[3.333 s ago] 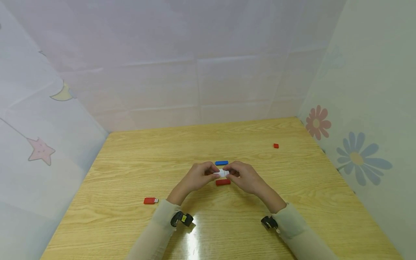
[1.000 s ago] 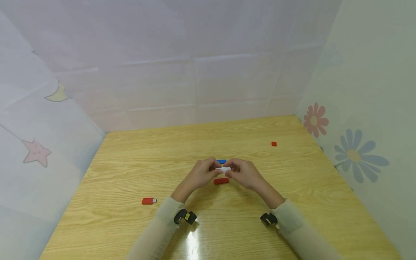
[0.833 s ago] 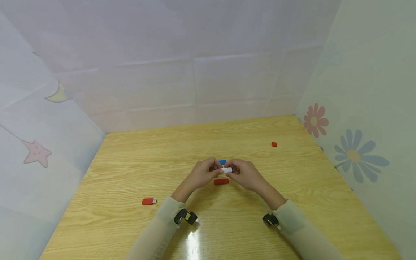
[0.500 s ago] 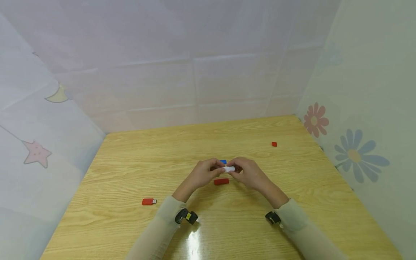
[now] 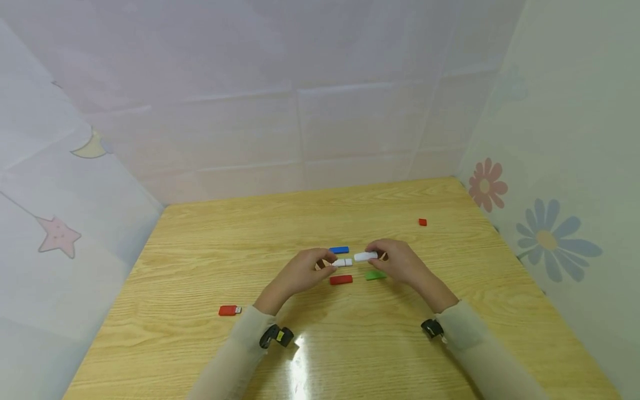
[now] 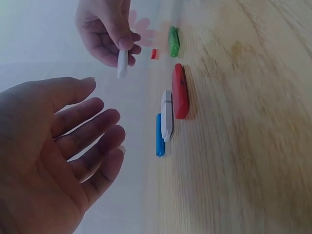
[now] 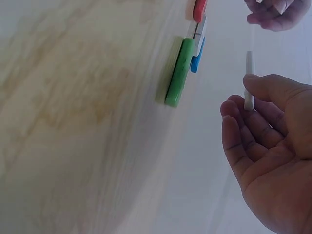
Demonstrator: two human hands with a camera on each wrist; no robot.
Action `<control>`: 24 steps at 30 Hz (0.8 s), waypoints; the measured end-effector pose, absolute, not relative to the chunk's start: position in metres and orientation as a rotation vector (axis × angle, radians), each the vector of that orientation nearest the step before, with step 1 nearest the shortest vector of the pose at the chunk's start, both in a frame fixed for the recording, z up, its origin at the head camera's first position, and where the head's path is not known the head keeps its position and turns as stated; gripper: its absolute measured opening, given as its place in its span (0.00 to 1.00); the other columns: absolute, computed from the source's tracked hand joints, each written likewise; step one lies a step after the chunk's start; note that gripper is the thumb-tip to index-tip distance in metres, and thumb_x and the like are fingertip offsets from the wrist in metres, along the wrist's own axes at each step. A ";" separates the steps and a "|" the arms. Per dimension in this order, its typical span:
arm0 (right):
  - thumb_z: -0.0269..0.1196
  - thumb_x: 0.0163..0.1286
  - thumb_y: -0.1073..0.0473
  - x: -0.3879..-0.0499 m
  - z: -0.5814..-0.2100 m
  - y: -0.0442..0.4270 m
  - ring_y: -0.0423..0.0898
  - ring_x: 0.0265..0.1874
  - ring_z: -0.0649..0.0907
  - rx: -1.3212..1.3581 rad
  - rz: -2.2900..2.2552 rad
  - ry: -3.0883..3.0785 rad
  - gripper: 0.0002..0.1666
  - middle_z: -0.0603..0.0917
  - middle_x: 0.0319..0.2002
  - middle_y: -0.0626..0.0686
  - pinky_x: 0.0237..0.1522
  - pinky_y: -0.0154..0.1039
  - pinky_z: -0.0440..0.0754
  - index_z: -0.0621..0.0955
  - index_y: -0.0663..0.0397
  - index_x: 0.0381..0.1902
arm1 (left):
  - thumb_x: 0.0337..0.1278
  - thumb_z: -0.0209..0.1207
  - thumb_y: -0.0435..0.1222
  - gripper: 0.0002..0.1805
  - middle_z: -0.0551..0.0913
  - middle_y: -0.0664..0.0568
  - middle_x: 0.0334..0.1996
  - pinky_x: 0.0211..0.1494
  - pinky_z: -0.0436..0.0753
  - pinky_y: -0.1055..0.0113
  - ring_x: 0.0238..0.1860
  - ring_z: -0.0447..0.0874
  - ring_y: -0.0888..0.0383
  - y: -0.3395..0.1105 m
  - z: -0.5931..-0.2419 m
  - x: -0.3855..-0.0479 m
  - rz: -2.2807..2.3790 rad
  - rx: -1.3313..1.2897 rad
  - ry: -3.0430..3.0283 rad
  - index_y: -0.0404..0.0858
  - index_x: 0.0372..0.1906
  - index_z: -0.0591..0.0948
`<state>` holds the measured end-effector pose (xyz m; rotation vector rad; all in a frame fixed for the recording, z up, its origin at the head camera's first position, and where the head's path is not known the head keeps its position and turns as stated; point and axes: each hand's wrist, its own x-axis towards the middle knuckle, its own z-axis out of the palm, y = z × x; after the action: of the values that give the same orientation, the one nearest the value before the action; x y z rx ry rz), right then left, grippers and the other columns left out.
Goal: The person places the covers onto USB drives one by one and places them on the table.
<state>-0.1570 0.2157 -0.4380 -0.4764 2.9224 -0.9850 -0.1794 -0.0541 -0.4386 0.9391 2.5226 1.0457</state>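
My right hand pinches a white USB stick between thumb and fingers, raised above the table. My left hand is held with relaxed, loosely bent fingers and holds nothing; its fingertips are by another capped white USB stick in the head view. That second stick lies between a blue USB stick and a red one. A green USB stick lies below my right hand. In the left wrist view the gap between my left hand and the white stick shows plainly.
A red USB stick with its metal plug bare lies at the left of the wooden table. Far right lies a small red cap. Pale printed curtains rise behind and beside the table.
Both hands were at one white USB stick. My left hand has let go and drawn left; my right hand has carried it right. The second white stick and the green one have come into sight.
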 end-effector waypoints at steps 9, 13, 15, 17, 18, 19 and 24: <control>0.68 0.69 0.61 -0.162 -0.443 0.218 0.46 0.39 0.84 -0.406 -0.889 2.902 0.10 0.86 0.39 0.50 0.43 0.46 0.85 0.85 0.55 0.48 | 0.72 0.60 0.41 0.17 0.85 0.49 0.55 0.51 0.83 0.60 0.49 0.83 0.54 -0.063 -0.440 -0.178 0.967 0.961 2.550 0.36 0.58 0.83; 0.68 0.69 0.61 -0.164 -0.446 0.219 0.46 0.40 0.84 -0.402 -0.865 2.905 0.09 0.87 0.39 0.50 0.44 0.47 0.85 0.85 0.55 0.47 | 0.73 0.60 0.42 0.17 0.85 0.51 0.54 0.50 0.82 0.60 0.48 0.82 0.55 -0.066 -0.440 -0.177 0.930 0.984 2.578 0.37 0.58 0.83; 0.68 0.69 0.62 -0.165 -0.447 0.219 0.46 0.40 0.83 -0.390 -0.858 2.902 0.09 0.86 0.40 0.50 0.45 0.47 0.84 0.86 0.54 0.47 | 0.73 0.60 0.41 0.17 0.85 0.51 0.54 0.50 0.83 0.61 0.48 0.82 0.55 -0.067 -0.440 -0.177 0.918 0.990 2.582 0.37 0.58 0.84; 0.68 0.69 0.62 -0.166 -0.449 0.220 0.46 0.40 0.83 -0.389 -0.848 2.897 0.09 0.86 0.40 0.50 0.45 0.48 0.84 0.86 0.54 0.47 | 0.73 0.60 0.41 0.17 0.85 0.51 0.55 0.50 0.83 0.61 0.48 0.82 0.55 -0.067 -0.440 -0.176 0.909 0.993 2.580 0.37 0.57 0.84; 0.68 0.69 0.62 -0.167 -0.449 0.221 0.47 0.41 0.83 -0.392 -0.841 2.896 0.09 0.87 0.40 0.50 0.45 0.48 0.84 0.86 0.54 0.47 | 0.73 0.60 0.41 0.16 0.85 0.51 0.54 0.50 0.83 0.61 0.48 0.82 0.55 -0.068 -0.440 -0.175 0.906 0.993 2.580 0.37 0.57 0.84; 0.68 0.69 0.62 -0.167 -0.450 0.221 0.47 0.41 0.83 -0.394 -0.835 2.894 0.09 0.87 0.40 0.50 0.45 0.48 0.84 0.86 0.55 0.47 | 0.73 0.60 0.41 0.16 0.85 0.51 0.54 0.51 0.83 0.60 0.48 0.83 0.54 -0.068 -0.439 -0.175 0.904 0.987 2.580 0.37 0.57 0.84; 0.68 0.69 0.63 -0.170 -0.453 0.224 0.47 0.40 0.83 -0.393 -0.802 2.897 0.09 0.87 0.40 0.51 0.45 0.49 0.83 0.86 0.55 0.47 | 0.73 0.59 0.44 0.17 0.85 0.53 0.54 0.53 0.82 0.59 0.50 0.82 0.54 -0.070 -0.440 -0.173 0.900 0.950 2.569 0.39 0.57 0.84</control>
<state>-0.1701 0.2239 -0.4532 -0.3929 2.8969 -0.8019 -0.1726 -0.0698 -0.4398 0.9504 2.5692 0.9003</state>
